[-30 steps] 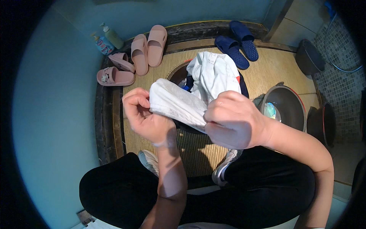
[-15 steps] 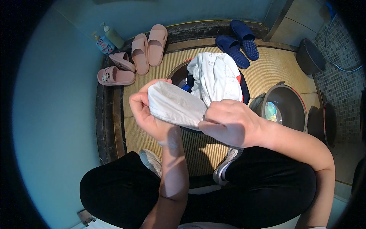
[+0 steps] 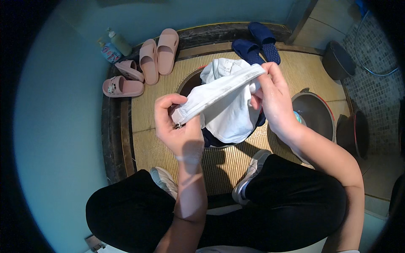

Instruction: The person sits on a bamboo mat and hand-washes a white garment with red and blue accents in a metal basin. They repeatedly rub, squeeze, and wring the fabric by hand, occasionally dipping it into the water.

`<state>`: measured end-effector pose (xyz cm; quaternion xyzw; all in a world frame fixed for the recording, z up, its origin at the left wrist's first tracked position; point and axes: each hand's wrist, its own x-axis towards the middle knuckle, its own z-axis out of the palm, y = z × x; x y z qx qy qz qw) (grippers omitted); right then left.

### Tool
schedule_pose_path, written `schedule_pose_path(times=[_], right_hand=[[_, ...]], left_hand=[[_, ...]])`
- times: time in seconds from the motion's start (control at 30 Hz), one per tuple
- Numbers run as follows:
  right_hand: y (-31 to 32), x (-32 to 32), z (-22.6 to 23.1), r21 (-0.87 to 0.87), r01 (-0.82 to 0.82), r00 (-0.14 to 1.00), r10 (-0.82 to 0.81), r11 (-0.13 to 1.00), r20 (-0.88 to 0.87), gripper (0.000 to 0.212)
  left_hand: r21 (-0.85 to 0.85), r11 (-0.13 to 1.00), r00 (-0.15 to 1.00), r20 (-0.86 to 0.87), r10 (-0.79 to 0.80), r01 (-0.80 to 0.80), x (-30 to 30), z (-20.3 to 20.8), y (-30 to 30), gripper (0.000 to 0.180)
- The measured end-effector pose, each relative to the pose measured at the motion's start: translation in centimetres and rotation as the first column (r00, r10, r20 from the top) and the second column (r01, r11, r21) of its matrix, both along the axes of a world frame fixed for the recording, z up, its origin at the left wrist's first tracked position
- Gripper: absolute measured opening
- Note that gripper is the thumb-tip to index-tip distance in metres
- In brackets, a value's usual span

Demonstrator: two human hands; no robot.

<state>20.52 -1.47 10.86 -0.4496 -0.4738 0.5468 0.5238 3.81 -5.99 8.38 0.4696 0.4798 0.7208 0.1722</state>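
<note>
Between my hands a strip of a white garment is stretched taut, rising from left to right, with greyish marks along its edge. My left hand is closed on the near-left end, where a small metal piece like a zip pull shows by the fingers. At the far-right end my right hand grips the strip between thumb and fingers. Below, the rest of the garment hangs into a dark round bucket, with dark navy cloth showing at the rim. The bucket's inside is mostly hidden.
To the right stand a grey bucket with something bluish inside and two dark bins. Pink slippers, two pump bottles and blue slippers line the back. My feet are on the ribbed mat.
My right hand has moved up and away, turning from knuckles-up to an upright grip. The strip now slopes up to the right, with a different edge showing. My left hand has regripped slightly lower.
</note>
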Motion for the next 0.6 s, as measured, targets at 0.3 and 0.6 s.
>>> schedule_pose_path(times=[0.3, 0.6], right_hand=[[-0.2, 0.6, -1.3, -0.154, -0.012, 0.999, 0.007, 0.988, -0.032, 0.032], [-0.4, 0.0, -1.4, -0.040, -0.041, 0.995, 0.037, 0.998, -0.096, 0.032]], left_hand=[[0.104, 0.995, 0.987, -0.161, 0.019, -0.002, -0.4, -0.3, 0.2, 0.030], [0.210, 0.978, 0.989, -0.146, 0.027, 0.004, -0.2, -0.4, 0.1, 0.020]])
